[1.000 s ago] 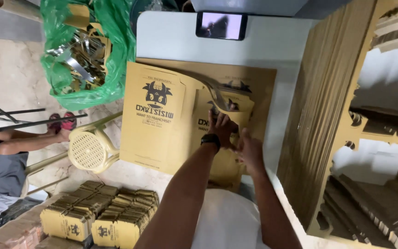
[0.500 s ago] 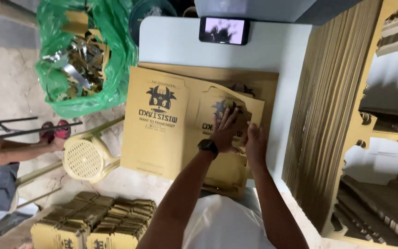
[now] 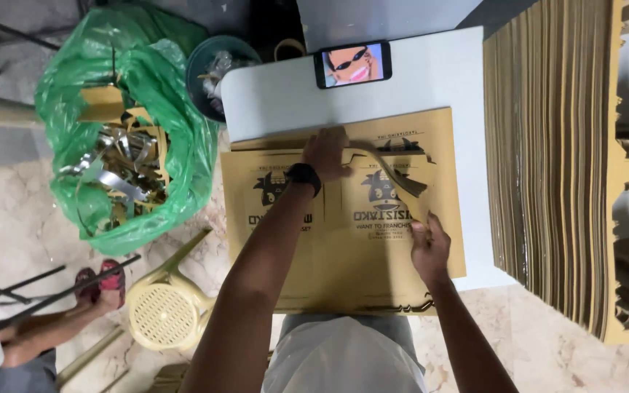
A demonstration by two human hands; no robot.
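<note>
A flat yellow-brown printed cardboard sheet (image 3: 358,262) lies on top of a small pile on the white table (image 3: 278,94). My left hand (image 3: 327,153), with a black watch on the wrist, is closed at the sheet's far edge on the end of a thin cardboard strip (image 3: 394,171). The strip arcs up off the sheet toward the right. My right hand (image 3: 429,247) is closed on the sheet's right part, near the strip's other end, and holds the sheet down.
A phone (image 3: 352,64) with a lit screen lies at the table's far edge. A green bag (image 3: 125,160) of cardboard scraps stands to the left, with a dark bucket (image 3: 216,65) beside it. A tall stack of cardboard sheets (image 3: 547,167) fills the right. A yellow stool (image 3: 165,313) and another person's sandalled foot (image 3: 100,280) are lower left.
My left hand has moved from the sheet's middle to its far edge. My right hand has shifted down and to the right. The strip now arcs between them.
</note>
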